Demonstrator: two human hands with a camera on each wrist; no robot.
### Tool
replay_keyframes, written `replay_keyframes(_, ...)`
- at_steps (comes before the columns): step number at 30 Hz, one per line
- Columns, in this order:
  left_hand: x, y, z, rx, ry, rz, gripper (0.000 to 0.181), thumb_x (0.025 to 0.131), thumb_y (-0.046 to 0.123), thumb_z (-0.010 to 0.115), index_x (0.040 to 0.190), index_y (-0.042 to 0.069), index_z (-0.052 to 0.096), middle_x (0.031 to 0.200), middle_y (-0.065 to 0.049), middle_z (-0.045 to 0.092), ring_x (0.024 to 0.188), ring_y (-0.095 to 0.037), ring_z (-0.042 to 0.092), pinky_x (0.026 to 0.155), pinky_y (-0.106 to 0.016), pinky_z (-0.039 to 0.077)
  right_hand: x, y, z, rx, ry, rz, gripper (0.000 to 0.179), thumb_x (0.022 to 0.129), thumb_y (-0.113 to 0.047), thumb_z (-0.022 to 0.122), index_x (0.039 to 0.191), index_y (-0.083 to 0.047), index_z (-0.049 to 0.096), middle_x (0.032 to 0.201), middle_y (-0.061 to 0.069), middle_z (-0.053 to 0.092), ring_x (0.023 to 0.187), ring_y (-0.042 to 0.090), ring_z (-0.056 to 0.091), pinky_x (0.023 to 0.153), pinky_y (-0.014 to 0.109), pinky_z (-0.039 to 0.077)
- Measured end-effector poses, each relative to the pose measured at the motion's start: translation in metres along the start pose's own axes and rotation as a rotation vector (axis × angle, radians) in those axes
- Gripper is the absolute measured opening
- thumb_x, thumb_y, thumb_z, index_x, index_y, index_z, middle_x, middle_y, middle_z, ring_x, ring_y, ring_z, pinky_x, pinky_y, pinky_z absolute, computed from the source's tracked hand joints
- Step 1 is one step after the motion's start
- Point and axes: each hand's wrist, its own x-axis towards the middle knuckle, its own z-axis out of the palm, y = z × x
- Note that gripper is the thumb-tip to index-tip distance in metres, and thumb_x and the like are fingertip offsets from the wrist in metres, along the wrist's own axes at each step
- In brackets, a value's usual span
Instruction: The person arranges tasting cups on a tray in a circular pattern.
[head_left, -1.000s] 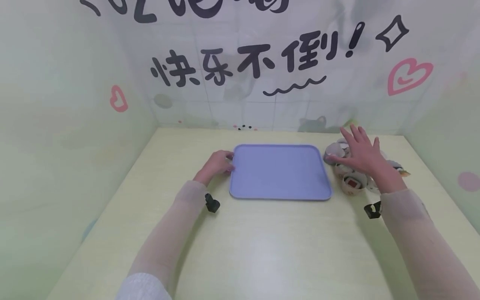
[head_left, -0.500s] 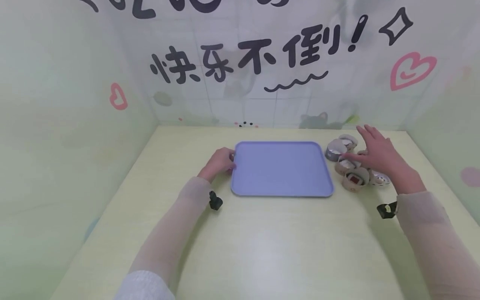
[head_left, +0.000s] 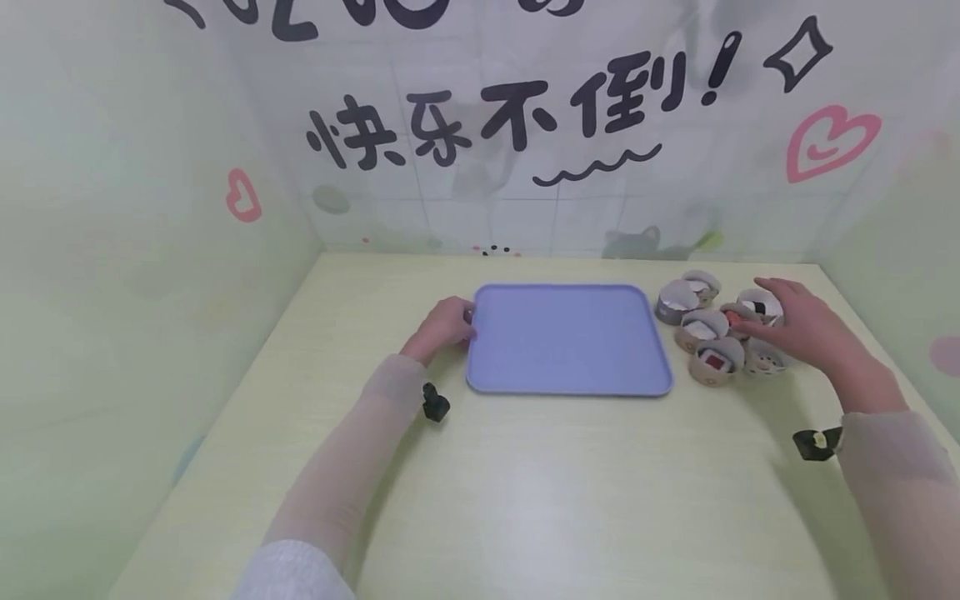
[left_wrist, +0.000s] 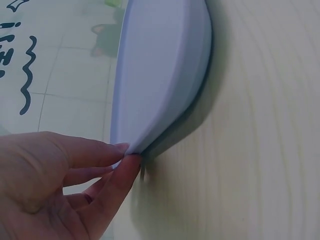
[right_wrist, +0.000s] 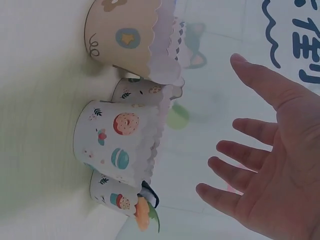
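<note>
A flat lavender tray (head_left: 570, 342) with a raised rim lies on the table, nothing on it. My left hand (head_left: 444, 325) pinches its left rim between thumb and fingers, shown closely in the left wrist view, where the tray edge (left_wrist: 165, 75) runs up from the fingertips. Over at the right, my right hand (head_left: 806, 329) hovers beside a cluster of paper baking cups with its fingers spread, holding nothing. Small items sit inside the cups; one front cup (head_left: 716, 362) contains a red-and-white piece. The right wrist view shows a white cup (right_wrist: 117, 140) printed with a doughnut.
A tan cup (right_wrist: 125, 35) with a star print stands near the white one. An orange piece with a green leaf (right_wrist: 145, 215) sticks out of another cup. Behind the tray rises a printed wall sheet (head_left: 480, 200). The pale wooden table (head_left: 525, 483) extends in front of the tray.
My right hand has moved right and toward me, off the middle of the cups, uncovering more of them. The left hand stays at the tray's rim.
</note>
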Motion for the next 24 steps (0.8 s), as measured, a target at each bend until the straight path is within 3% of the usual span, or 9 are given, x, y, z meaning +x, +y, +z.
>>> replay_keyframes(4,0.000,0.003,0.000,0.032,0.018,0.006,0.029,0.087,0.001,0.064,0.116,-0.006,0.064,0.101,-0.018,0.067,0.083,-0.024,0.063,0.074,-0.029,0.054,-0.008,0.009,-0.001,0.012,0.005,0.005,0.086,0.095,-0.039,0.064,0.148,0.016,0.026,0.145,0.044,0.030,0.132,0.061,0.028,0.105,0.072,0.026)
replay_keyframes(7,0.000,0.004,0.002,0.040,0.030,-0.008,0.038,0.087,0.000,0.063,0.124,-0.005,0.062,0.105,-0.018,0.067,0.087,-0.025,0.063,0.078,-0.031,0.055,-0.015,0.016,-0.001,0.013,0.002,0.015,0.087,0.095,-0.040,0.064,0.148,0.017,0.025,0.144,0.045,0.030,0.130,0.062,0.028,0.102,0.072,0.028)
replay_keyframes(12,0.000,0.001,0.005,0.036,0.015,-0.040,0.060,0.088,0.001,0.061,0.146,-0.002,0.045,0.121,-0.019,0.066,0.101,-0.028,0.065,0.089,-0.035,0.056,-0.025,0.027,0.002,0.026,0.006,0.029,0.084,0.095,-0.038,0.064,0.145,0.019,0.028,0.140,0.045,0.034,0.123,0.063,0.038,0.096,0.072,0.035)
replay_keyframes(18,-0.002,-0.003,-0.001,0.039,0.031,-0.058,0.064,0.088,0.000,0.061,0.149,-0.001,0.042,0.122,-0.019,0.065,0.102,-0.030,0.065,0.088,-0.036,0.056,-0.037,0.035,0.007,0.077,0.037,0.056,0.073,0.096,-0.035,0.063,0.138,0.019,0.037,0.125,0.042,0.050,0.113,0.061,0.051,0.088,0.067,0.045)
replay_keyframes(24,0.000,-0.005,-0.004,0.037,0.010,-0.065,0.065,0.088,0.000,0.061,0.150,0.001,0.040,0.120,-0.019,0.066,0.097,-0.027,0.066,0.083,-0.032,0.056,-0.050,0.038,0.012,0.056,0.099,0.128,0.067,0.095,-0.040,0.064,0.127,0.016,0.046,0.120,0.040,0.054,0.110,0.059,0.053,0.082,0.064,0.047)
